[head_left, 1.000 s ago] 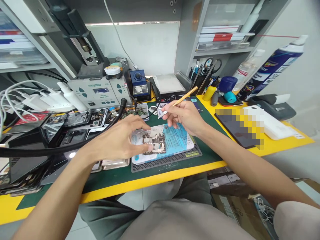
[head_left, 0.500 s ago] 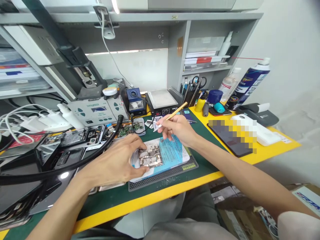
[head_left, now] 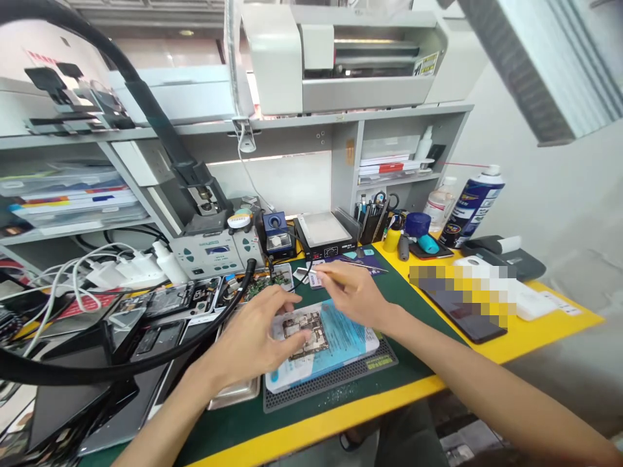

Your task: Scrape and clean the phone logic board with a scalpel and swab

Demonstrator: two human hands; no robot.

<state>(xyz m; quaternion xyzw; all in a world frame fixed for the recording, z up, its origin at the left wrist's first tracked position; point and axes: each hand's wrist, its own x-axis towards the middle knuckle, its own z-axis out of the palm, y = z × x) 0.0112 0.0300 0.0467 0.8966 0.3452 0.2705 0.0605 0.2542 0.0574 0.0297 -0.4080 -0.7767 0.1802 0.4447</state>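
A phone circuit board (head_left: 307, 329) lies on a blue-and-white flat box (head_left: 348, 334), which rests on a dark perforated mat (head_left: 335, 378). My left hand (head_left: 257, 331) is spread over the board's left side. Its thumb reaches across the board; whether it touches cannot be made out. Beyond the box's far edge, my right hand (head_left: 357, 295) pinches a slim gold-handled tool (head_left: 341, 277), its pale tip pointing left. The fingers cover much of this tool, so its exact kind is unclear. Behind that hand, a thin pointed tool (head_left: 365, 264) lies on a purple card.
A black cable (head_left: 195, 366) arcs across dismantled phones at the left. Loose boards fill a tray (head_left: 265, 282) behind my left hand. A soldering station (head_left: 214, 254) and hot plate (head_left: 328, 237) stand at the back. Right are a dark phone (head_left: 462, 314) and spray can (head_left: 472, 207).
The view has tilted upward. My left thumb has moved from the board's near edge to over its middle. The gold-handled tool in my right hand has swung flatter, its handle now mostly hidden.
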